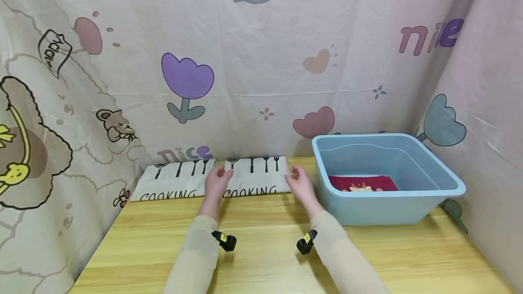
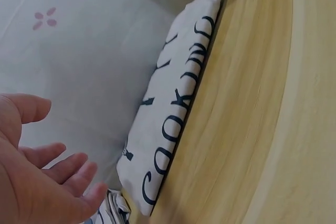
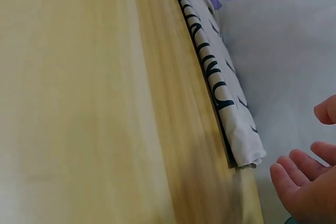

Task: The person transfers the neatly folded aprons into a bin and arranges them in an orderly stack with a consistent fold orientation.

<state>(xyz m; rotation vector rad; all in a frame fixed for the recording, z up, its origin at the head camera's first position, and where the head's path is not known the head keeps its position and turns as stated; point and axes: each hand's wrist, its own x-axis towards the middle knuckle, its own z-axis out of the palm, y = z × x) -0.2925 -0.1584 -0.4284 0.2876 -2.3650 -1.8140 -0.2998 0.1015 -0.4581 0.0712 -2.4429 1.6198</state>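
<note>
Two folded white cloths printed with black utensils and the word COOKING lie side by side at the back of the table. My left hand hovers at the gap between the left cloth and the right cloth, its fingers relaxed and apart. At the other end of the right cloth is my right hand, palm turned inward, fingers loosely bent. In the right wrist view, the fingers are close beside the cloth's short end with nothing in them. Both palms face each other across this cloth.
A light blue plastic bin stands on the right of the wooden table, with a folded dark red cloth inside it. A patterned curtain hangs behind the table and along both sides.
</note>
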